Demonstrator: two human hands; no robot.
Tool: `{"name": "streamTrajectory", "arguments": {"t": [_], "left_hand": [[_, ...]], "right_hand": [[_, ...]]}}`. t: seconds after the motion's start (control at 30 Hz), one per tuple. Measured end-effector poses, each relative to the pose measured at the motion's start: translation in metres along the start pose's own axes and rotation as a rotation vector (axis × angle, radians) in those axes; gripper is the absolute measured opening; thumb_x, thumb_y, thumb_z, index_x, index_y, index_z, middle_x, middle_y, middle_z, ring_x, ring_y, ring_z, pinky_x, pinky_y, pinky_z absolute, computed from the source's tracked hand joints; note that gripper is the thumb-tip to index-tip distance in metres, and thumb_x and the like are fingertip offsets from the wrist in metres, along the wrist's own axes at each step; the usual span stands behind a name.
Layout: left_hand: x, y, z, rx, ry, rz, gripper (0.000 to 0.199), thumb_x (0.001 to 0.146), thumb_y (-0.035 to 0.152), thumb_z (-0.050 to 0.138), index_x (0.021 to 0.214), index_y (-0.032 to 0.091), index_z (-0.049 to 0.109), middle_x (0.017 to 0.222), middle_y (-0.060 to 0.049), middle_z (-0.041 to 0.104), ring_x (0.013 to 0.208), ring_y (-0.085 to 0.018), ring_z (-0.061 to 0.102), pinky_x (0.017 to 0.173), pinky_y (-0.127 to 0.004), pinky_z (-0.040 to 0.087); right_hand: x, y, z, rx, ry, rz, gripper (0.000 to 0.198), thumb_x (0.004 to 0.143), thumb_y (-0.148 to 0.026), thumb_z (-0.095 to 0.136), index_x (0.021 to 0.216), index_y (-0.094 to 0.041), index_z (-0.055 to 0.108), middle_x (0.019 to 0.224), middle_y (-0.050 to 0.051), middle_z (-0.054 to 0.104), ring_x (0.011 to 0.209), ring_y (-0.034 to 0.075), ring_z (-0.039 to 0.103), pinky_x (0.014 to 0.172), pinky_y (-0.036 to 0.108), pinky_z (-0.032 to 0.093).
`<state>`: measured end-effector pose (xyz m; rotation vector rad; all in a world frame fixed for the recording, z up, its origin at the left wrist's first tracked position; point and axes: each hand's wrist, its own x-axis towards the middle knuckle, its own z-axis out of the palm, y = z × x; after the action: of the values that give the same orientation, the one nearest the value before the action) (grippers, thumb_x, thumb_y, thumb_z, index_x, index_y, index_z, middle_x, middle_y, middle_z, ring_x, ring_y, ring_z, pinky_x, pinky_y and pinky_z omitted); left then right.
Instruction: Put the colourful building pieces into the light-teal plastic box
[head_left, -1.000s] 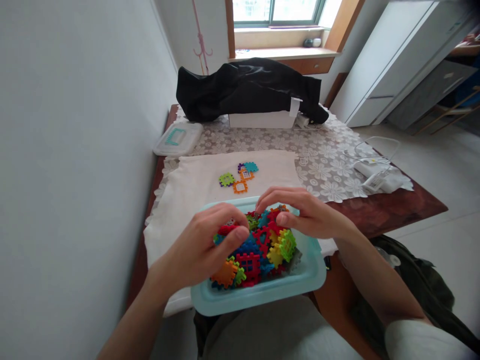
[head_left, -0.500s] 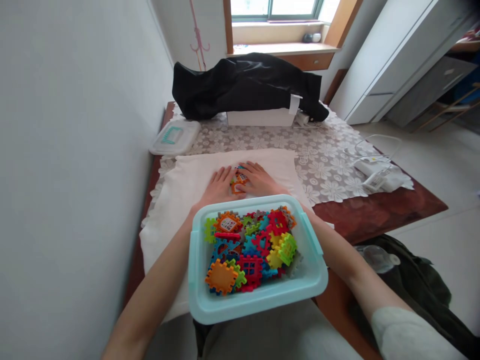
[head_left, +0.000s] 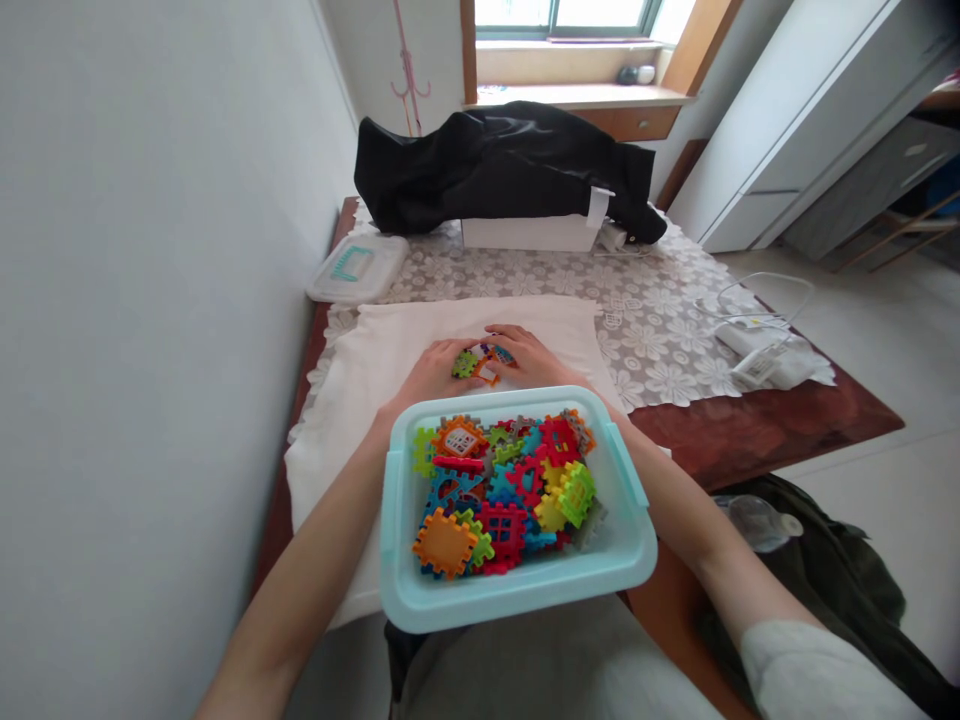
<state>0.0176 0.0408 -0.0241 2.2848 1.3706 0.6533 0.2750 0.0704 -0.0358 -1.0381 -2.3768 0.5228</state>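
My left hand point(head_left: 436, 371) curls its fingers round a small cluster of interlocking plastic building pieces, with a green piece point(head_left: 465, 364) at its fingertips. From the other side my right hand point(head_left: 529, 362) grips the same cluster, where an orange frame piece point(head_left: 489, 374) and a blue piece point(head_left: 503, 355) show. The fingers partly cover the cluster, and how its pieces join cannot be made out. Both hands are over a white cloth point(head_left: 405, 325). Nearer to me, between my forearms, stands a light blue tub point(head_left: 517, 608) full of loose notched pieces in several colours.
A white lid point(head_left: 358, 268) with a teal handle lies at the left by the wall. At the back, a black cover point(head_left: 502, 165) drapes over a white box point(head_left: 525, 234). A white cabled device point(head_left: 765, 350) rests on the right, above a clear bottle point(head_left: 761, 522) on a dark bag.
My hands lay flatter over the pieces with fingers stretched; now the fingers are curled in round them. The green piece shows more, and the orange piece has turned. The view has shifted slightly.
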Motion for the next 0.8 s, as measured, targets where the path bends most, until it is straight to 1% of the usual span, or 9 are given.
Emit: {"name": "streamTrajectory", "arguments": {"t": [0.07, 0.13, 0.3, 0.47, 0.6, 0.67, 0.73, 0.8], "left_hand": [[0.000, -0.004, 0.000, -0.011, 0.012, -0.018, 0.063, 0.090, 0.041, 0.083, 0.148, 0.018, 0.071, 0.152, -0.017, 0.074, 0.146, -0.038, 0.066, 0.129, -0.056, 0.050], [0.001, -0.007, 0.001, -0.019, 0.024, -0.026, 0.061, 0.089, 0.039, 0.084, 0.144, 0.017, 0.073, 0.153, -0.018, 0.073, 0.147, -0.038, 0.065, 0.131, -0.056, 0.049], [0.001, -0.014, 0.002, -0.074, 0.062, -0.015, 0.063, 0.087, 0.033, 0.086, 0.146, 0.018, 0.070, 0.159, -0.018, 0.068, 0.151, -0.037, 0.063, 0.134, -0.056, 0.048], [-0.001, -0.013, -0.002, -0.090, 0.094, -0.016, 0.061, 0.087, 0.029, 0.084, 0.146, 0.018, 0.069, 0.157, -0.018, 0.070, 0.150, -0.036, 0.065, 0.134, -0.055, 0.048], [-0.004, -0.012, -0.008, -0.063, 0.124, -0.082, 0.058, 0.091, 0.032, 0.079, 0.146, 0.017, 0.069, 0.156, -0.019, 0.071, 0.148, -0.037, 0.067, 0.132, -0.056, 0.050], [-0.005, -0.012, -0.010, -0.053, 0.131, -0.110, 0.056, 0.093, 0.035, 0.077, 0.146, 0.017, 0.069, 0.156, -0.019, 0.071, 0.149, -0.037, 0.067, 0.131, -0.055, 0.051], [-0.006, -0.010, -0.011, -0.036, 0.123, -0.106, 0.056, 0.095, 0.036, 0.074, 0.146, 0.016, 0.068, 0.158, -0.019, 0.070, 0.150, -0.036, 0.065, 0.132, -0.054, 0.050], [-0.007, -0.007, -0.011, 0.026, 0.108, -0.099, 0.060, 0.093, 0.035, 0.075, 0.148, 0.014, 0.067, 0.162, -0.021, 0.066, 0.154, -0.037, 0.062, 0.134, -0.054, 0.047]], "right_hand": [[-0.002, 0.003, -0.003, 0.016, -0.020, -0.006, 0.047, 0.108, -0.033, 0.068, 0.154, -0.022, 0.071, 0.170, 0.016, 0.061, 0.161, 0.033, 0.053, 0.139, 0.055, 0.042], [-0.003, 0.006, -0.004, 0.037, -0.013, -0.008, 0.047, 0.108, -0.032, 0.067, 0.153, -0.019, 0.072, 0.166, 0.018, 0.064, 0.158, 0.032, 0.058, 0.138, 0.054, 0.044], [0.000, 0.012, -0.001, 0.092, 0.035, 0.027, 0.044, 0.107, -0.031, 0.067, 0.149, -0.020, 0.072, 0.157, 0.018, 0.070, 0.145, 0.032, 0.067, 0.129, 0.052, 0.052], [0.001, 0.014, 0.000, 0.129, 0.094, 0.069, 0.044, 0.105, -0.035, 0.069, 0.146, -0.020, 0.072, 0.148, 0.017, 0.076, 0.134, 0.032, 0.072, 0.121, 0.050, 0.057], [0.004, 0.021, 0.003, 0.144, 0.172, 0.123, 0.042, 0.106, -0.038, 0.067, 0.143, -0.020, 0.074, 0.144, 0.017, 0.078, 0.132, 0.032, 0.074, 0.121, 0.050, 0.057], [0.005, 0.025, 0.004, 0.148, 0.187, 0.128, 0.039, 0.107, -0.037, 0.064, 0.140, -0.019, 0.075, 0.143, 0.017, 0.079, 0.132, 0.032, 0.075, 0.121, 0.051, 0.057], [0.004, 0.029, 0.003, 0.149, 0.166, 0.114, 0.040, 0.108, -0.039, 0.064, 0.141, -0.020, 0.075, 0.145, 0.018, 0.077, 0.135, 0.033, 0.074, 0.123, 0.052, 0.055], [0.001, 0.032, -0.001, 0.140, 0.119, 0.099, 0.048, 0.105, -0.042, 0.069, 0.148, -0.022, 0.071, 0.153, 0.017, 0.073, 0.143, 0.034, 0.069, 0.128, 0.054, 0.052]]}}
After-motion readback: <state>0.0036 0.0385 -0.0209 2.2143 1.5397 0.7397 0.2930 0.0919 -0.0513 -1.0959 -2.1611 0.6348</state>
